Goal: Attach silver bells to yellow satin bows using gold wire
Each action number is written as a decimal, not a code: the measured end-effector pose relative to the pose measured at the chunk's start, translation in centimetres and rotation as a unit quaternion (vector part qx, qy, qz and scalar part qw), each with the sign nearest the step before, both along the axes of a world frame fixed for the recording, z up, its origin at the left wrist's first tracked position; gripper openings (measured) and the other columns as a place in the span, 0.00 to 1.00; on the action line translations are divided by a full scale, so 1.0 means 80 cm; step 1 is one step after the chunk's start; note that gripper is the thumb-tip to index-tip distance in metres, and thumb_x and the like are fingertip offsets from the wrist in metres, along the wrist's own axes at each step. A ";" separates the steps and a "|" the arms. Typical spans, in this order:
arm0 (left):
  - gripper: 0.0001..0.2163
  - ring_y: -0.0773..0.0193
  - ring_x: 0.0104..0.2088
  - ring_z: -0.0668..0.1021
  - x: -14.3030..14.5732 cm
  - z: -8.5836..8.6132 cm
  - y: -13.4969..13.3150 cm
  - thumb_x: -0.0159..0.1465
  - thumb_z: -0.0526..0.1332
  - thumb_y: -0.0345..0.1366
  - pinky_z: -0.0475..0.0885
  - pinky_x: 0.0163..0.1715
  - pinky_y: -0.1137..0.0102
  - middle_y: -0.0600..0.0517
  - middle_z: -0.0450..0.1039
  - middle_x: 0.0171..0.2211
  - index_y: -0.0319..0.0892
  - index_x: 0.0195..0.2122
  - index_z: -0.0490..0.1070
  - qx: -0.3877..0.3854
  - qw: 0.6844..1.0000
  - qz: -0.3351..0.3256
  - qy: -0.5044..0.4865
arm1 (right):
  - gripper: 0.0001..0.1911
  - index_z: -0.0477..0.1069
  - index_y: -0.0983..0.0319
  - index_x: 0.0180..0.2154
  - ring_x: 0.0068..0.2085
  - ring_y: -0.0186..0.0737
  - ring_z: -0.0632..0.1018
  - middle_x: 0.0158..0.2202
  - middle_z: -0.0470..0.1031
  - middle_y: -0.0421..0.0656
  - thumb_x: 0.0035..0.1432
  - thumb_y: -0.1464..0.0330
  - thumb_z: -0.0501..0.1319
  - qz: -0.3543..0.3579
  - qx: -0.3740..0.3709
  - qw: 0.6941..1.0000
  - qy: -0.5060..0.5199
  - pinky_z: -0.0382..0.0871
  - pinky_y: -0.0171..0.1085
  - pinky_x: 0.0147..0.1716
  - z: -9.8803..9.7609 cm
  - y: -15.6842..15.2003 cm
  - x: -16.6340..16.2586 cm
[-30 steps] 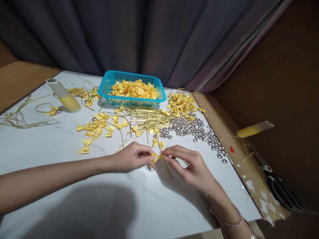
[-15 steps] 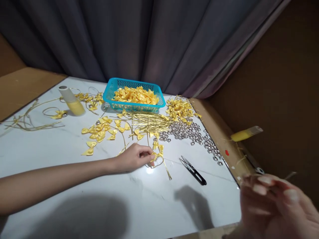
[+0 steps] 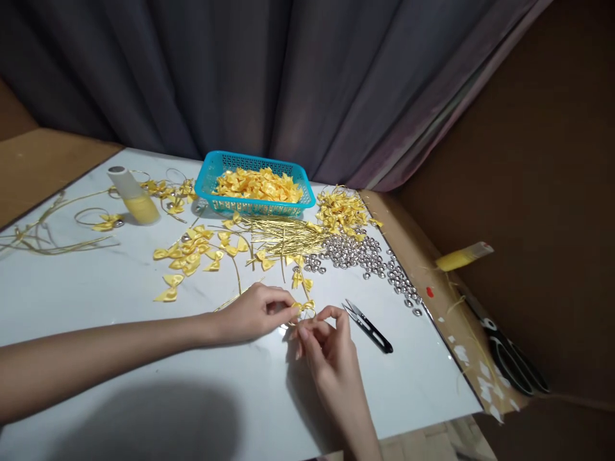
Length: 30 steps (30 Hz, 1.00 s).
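Note:
My left hand (image 3: 259, 312) rests on the white tabletop, thumb and fingers pinching a small yellow ribbon bow (image 3: 304, 306) that has a thin gold cord loop. Close to its right, my right hand (image 3: 331, 349) has thumb and fingertips pinched together at the loop; what lies between them is too small to make out. Another yellow bow (image 3: 302, 280) lies just beyond the fingers. Thread snips (image 3: 369, 328) with black handles lie right of my right hand. Behind the hands is a bundle of gold cords (image 3: 283, 234).
A turquoise basket (image 3: 259, 206) of yellow bows stands at the back. Silver beads (image 3: 355, 251) and a heap of corded bows (image 3: 342, 211) lie right of it. Loose bows (image 3: 187, 250) and a glue bottle (image 3: 134, 195) are left. Another bottle (image 3: 464, 256) and scissors (image 3: 509, 358) lie beyond the right edge.
My right hand has come in from the far right, off the table edge, to meet my left hand at the bow. My left hand keeps its pinch. The view has shifted slightly.

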<state>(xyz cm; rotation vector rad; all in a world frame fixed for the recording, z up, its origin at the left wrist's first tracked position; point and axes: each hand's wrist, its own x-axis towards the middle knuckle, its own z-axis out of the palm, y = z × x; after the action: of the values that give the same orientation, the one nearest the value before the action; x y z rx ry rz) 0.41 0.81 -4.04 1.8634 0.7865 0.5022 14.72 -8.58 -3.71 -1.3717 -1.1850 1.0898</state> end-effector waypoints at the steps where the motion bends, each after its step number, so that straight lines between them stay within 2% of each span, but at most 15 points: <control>1: 0.12 0.67 0.29 0.73 0.000 0.000 0.000 0.62 0.55 0.37 0.66 0.29 0.74 0.50 0.75 0.27 0.37 0.28 0.74 0.002 1.000 -0.008 -0.001 | 0.08 0.51 0.56 0.35 0.23 0.34 0.69 0.23 0.69 0.35 0.62 0.67 0.53 -0.004 -0.003 1.000 -0.001 0.64 0.33 0.23 -0.003 0.001 -0.002; 8: 0.12 0.66 0.29 0.74 0.000 -0.001 -0.002 0.63 0.55 0.36 0.68 0.32 0.72 0.49 0.75 0.28 0.38 0.27 0.74 0.033 0.999 -0.034 -0.022 | 0.11 0.49 0.56 0.33 0.20 0.33 0.66 0.19 0.61 0.31 0.61 0.68 0.54 -0.025 -0.031 0.999 0.009 0.58 0.31 0.20 -0.014 0.005 -0.007; 17: 0.12 0.66 0.30 0.75 -0.002 -0.010 -0.002 0.64 0.54 0.35 0.68 0.32 0.72 0.49 0.74 0.28 0.38 0.27 0.73 0.096 0.993 -0.054 -0.047 | 0.17 0.47 0.56 0.30 0.17 0.31 0.65 0.17 0.62 0.29 0.54 0.67 0.59 -0.041 -0.061 0.996 0.058 0.57 0.30 0.18 -0.013 0.010 -0.004; 23: 0.14 0.65 0.31 0.74 -0.001 -0.010 -0.005 0.66 0.53 0.35 0.68 0.33 0.70 0.48 0.74 0.28 0.38 0.27 0.73 0.111 0.991 -0.066 -0.045 | 0.15 0.47 0.56 0.29 0.18 0.31 0.64 0.17 0.62 0.30 0.54 0.69 0.57 -0.047 -0.057 0.997 0.033 0.57 0.30 0.18 -0.013 0.009 -0.005; 30: 0.13 0.66 0.29 0.74 0.002 -0.009 -0.007 0.65 0.55 0.36 0.67 0.31 0.72 0.49 0.74 0.27 0.39 0.25 0.72 0.116 0.991 -0.049 -0.045 | 0.15 0.47 0.56 0.29 0.18 0.31 0.65 0.18 0.63 0.30 0.53 0.70 0.57 -0.050 -0.053 0.997 0.014 0.58 0.30 0.19 -0.016 0.010 -0.004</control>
<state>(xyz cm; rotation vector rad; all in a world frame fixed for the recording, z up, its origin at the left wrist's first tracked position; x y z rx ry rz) 0.60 0.22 -4.76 2.0673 0.5917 0.6322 14.36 -7.79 -5.02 -1.4761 -1.0403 1.1098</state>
